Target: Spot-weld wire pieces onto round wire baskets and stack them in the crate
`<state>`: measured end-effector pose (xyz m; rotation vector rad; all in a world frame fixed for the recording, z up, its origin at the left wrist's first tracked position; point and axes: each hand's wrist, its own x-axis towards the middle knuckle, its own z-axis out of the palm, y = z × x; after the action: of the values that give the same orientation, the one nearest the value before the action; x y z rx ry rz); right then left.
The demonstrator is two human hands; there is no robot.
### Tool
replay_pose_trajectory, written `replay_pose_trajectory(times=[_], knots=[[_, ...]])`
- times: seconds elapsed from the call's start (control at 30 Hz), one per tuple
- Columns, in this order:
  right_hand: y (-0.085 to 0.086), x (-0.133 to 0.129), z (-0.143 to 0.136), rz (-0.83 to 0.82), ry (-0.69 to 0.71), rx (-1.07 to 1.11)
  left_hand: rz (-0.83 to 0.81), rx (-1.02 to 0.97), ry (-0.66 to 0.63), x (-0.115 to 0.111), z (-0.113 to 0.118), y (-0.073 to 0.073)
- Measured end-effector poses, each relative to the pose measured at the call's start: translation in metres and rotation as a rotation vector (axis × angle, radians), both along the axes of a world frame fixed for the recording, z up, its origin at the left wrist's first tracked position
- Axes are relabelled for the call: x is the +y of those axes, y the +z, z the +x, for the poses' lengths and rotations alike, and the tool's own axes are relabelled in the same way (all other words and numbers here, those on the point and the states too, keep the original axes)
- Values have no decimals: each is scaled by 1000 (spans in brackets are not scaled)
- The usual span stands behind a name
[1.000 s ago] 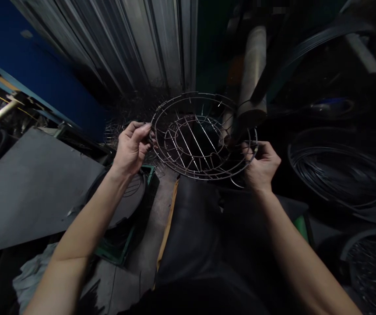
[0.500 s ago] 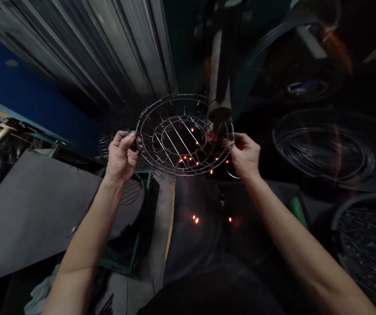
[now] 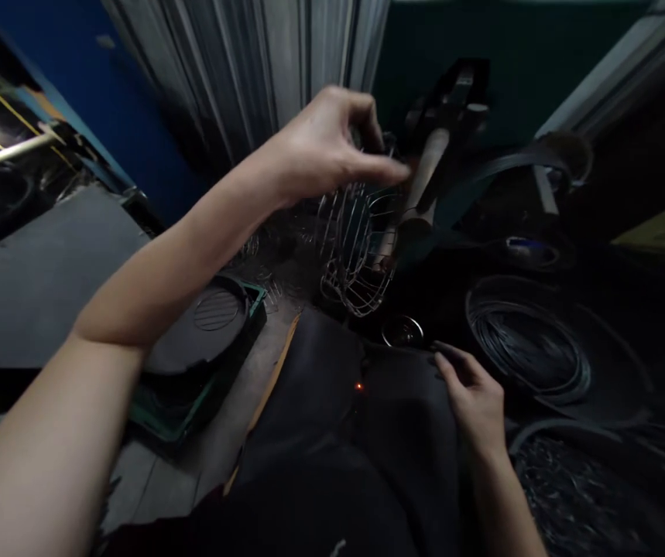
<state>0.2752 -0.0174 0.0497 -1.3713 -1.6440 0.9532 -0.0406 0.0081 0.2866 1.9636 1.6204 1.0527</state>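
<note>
Cylinder [image 3: 428,172] stands nr tipped wire rack [image 3: 346,259], crate [image 3: 258,295] L, coil [image 3: 495,346] R, L hand [image 3: 332,147] part-hiding rack's top; can't tell if it or R hand [image 3: 478,402] pinches anything.

Wire rack [image 3: 361,259] between crate [image 3: 161,427] and wire coil [image 3: 523,352]
Left hand [image 3: 341,147] is at the rack's top, right hand [image 3: 477,394] lower, nearer the coil; round plate [image 3: 201,333] lies atop the crate; bin [image 3: 522,436] of metal pieces [image 3: 576,491] before the coil

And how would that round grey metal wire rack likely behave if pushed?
The rack would probably feel stiff, its metal wires forming a cage-like shape; likely light for its size, being mostly open gaps; and perhaps apt to roll, given its curved outline.
</note>
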Motion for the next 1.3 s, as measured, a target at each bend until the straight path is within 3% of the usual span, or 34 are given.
replay_pose_trajectory(times=[0.1,0.17,0.23,0.37,0.5,0.57,0.67,0.8,0.9,1.0,1.23,1.3], knots=[[26,-19,2,52,166,-62,5,-119,105,-37,-10,-19],[42,-24,-6,132,279,-51,37,-225,223,-59,-14,-42],[53,-22,-25,197,359,-17,-27,-187,276,-74,-11,-69],[55,-22,-89,160,490,19,-322,-12,215,-86,11,-123],[45,-37,-126,15,561,41,-352,-186,165,-104,27,-155],[42,-41,-123,-25,540,15,-306,-204,142,-119,31,-165],[39,-44,-106,-55,493,-62,-95,8,84,-141,32,-181],[33,-46,-88,-51,512,-113,215,339,-218,-147,27,-205],[27,-51,-85,-83,522,-131,325,462,-369,-141,23,-217],[23,-59,-85,-120,482,-129,343,543,-401,-140,24,-220],[18,-84,-89,-90,430,-164,157,730,-518,-146,37,-214],[15,-88,-93,-55,385,-168,124,766,-493,-145,45,-213]])
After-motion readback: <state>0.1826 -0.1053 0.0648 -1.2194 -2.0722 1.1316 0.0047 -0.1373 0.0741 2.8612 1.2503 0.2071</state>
